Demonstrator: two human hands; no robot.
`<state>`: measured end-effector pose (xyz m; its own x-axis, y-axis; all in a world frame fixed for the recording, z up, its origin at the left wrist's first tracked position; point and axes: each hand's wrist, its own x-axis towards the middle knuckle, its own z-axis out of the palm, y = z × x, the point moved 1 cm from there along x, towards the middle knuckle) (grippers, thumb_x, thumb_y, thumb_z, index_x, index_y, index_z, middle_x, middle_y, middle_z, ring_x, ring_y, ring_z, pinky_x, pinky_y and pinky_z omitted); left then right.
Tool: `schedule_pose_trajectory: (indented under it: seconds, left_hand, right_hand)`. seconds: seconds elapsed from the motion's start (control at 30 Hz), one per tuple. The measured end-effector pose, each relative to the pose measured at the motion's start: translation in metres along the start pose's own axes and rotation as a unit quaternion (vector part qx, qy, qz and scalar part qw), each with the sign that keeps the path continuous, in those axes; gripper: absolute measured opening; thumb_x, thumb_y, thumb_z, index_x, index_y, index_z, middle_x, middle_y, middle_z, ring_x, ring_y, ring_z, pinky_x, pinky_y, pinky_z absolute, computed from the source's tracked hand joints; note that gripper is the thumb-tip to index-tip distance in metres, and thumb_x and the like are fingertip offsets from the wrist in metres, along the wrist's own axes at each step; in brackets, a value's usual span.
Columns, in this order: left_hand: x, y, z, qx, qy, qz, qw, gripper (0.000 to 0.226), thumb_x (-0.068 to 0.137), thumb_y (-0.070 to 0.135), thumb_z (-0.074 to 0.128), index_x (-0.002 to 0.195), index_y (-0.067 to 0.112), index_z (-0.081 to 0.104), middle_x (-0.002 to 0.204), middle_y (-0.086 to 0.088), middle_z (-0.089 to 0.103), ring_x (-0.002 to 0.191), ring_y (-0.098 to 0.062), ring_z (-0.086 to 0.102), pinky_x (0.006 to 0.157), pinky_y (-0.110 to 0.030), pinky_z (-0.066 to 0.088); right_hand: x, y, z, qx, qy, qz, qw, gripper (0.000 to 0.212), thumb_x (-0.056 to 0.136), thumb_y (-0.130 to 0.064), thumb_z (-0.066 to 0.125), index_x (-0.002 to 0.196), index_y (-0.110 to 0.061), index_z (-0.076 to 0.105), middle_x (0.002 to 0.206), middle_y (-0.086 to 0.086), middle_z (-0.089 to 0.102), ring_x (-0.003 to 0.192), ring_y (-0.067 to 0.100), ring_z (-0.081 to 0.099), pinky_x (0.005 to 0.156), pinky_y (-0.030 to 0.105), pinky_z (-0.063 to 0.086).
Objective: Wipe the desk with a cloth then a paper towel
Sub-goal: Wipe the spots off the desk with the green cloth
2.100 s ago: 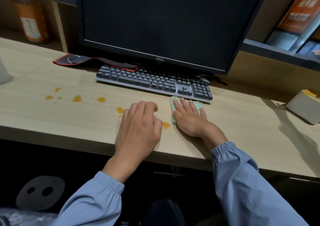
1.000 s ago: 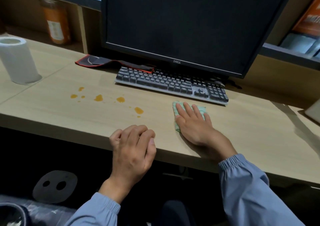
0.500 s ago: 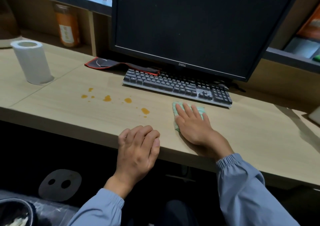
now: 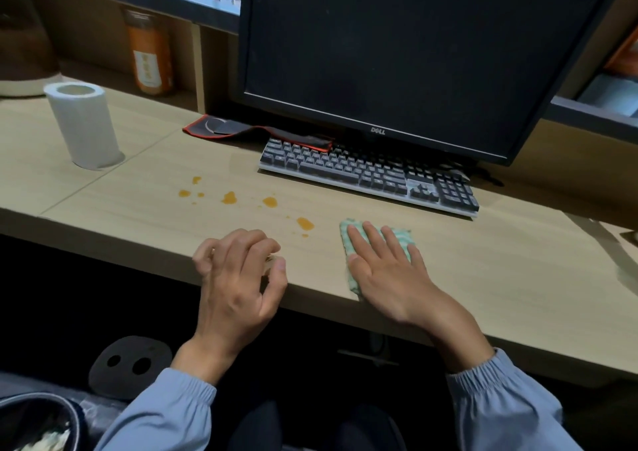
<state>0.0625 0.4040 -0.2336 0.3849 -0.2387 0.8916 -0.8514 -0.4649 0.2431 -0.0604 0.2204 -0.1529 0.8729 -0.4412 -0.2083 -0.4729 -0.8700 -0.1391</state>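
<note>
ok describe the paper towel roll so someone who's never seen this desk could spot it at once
Start at the big black monitor on the wooden desk and look far to its left. There the paper towel roll stands upright by itself; it is the only white cylinder, with a hollow core showing on top.

One left sleeve (image 4: 165, 409), long, pale blue fabric, gathered into a ruched elastic cuff at the wrist, below the desk (image 4: 518, 278) front edge. One right sleeve (image 4: 500, 402), same fabric and cuff, below that same edge. The left hand (image 4: 238, 285) and right hand (image 4: 390, 271) are bare.
</note>
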Motion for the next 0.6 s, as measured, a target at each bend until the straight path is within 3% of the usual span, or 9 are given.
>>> schedule_pose_trajectory:
  seconds: [0.1, 0.2, 0.37, 0.6]
  left_hand:
    - [0.002, -0.005, 0.0, 0.012, 0.01, -0.013, 1.0, 0.025, 0.099, 0.026, 0.054, 0.096, 0.011, 0.073, 0.104, -0.004, 0.069, 0.107, -0.023, 0.059, 0.091, -0.044, 0.029]
    - [-0.005, -0.01, 0.003, 0.01, 0.004, -0.032, 0.999, 0.027, 0.098, 0.027, 0.052, 0.094, 0.011, 0.074, 0.102, -0.004, 0.069, 0.106, -0.02, 0.057, 0.097, -0.038, 0.025]
    - [-0.008, -0.009, 0.01, 0.02, 0.016, -0.043, 0.999, 0.031, 0.097, 0.028, 0.048, 0.089, 0.013, 0.075, 0.1, -0.004, 0.069, 0.104, -0.021, 0.057, 0.093, -0.046, 0.029]
    - [-0.01, -0.011, 0.007, 0.023, 0.003, -0.047, 0.999, 0.033, 0.099, 0.031, 0.048, 0.096, 0.013, 0.075, 0.105, -0.005, 0.07, 0.107, -0.024, 0.056, 0.098, -0.046, 0.032]
  right_hand:
    - [0.026, -0.002, -0.006, 0.009, 0.007, 0.009, 1.0, 0.057, 0.107, -0.045, 0.007, 0.16, -0.039, -0.012, 0.168, -0.011, -0.02, 0.154, 0.015, -0.023, 0.124, 0.049, -0.013]
    - [0.052, -0.005, -0.013, 0.016, 0.011, 0.014, 1.0, 0.057, 0.107, -0.045, 0.007, 0.161, -0.037, -0.009, 0.169, -0.009, -0.017, 0.154, 0.017, -0.021, 0.123, 0.051, -0.012]
    - [0.081, -0.013, -0.019, 0.023, 0.01, 0.028, 0.999, 0.058, 0.106, -0.044, 0.008, 0.162, -0.036, -0.008, 0.17, -0.006, -0.015, 0.155, 0.019, -0.019, 0.123, 0.054, -0.012]
    - [0.07, -0.02, -0.016, 0.02, 0.015, 0.02, 0.999, 0.058, 0.107, -0.044, 0.007, 0.162, -0.035, -0.008, 0.17, -0.006, -0.016, 0.155, 0.019, -0.02, 0.123, 0.053, -0.012]
